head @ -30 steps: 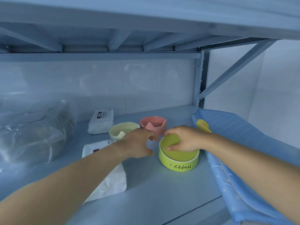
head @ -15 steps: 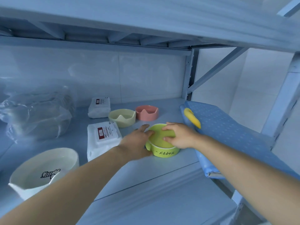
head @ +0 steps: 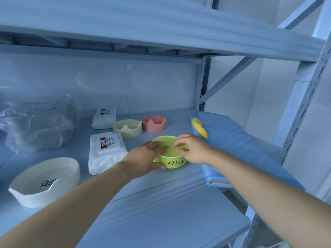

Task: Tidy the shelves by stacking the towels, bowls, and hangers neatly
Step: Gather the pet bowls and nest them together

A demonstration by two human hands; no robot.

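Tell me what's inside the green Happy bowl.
Only fingers show: left hand and right hand hold the green bowl at its rim. What lies beneath them is hidden.

L hand [head: 143, 156] & R hand [head: 193, 149] are pulling green bowl [head: 174, 162] fwd, away from pink bowl [head: 154, 123] & pale-yellow bowl [head: 127, 128]; L hand now gripping its side

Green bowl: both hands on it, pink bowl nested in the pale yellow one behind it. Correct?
No. Head view: the pink bowl stands beside the pale yellow bowl, not nested. Left hand and right hand are on the green bowl.
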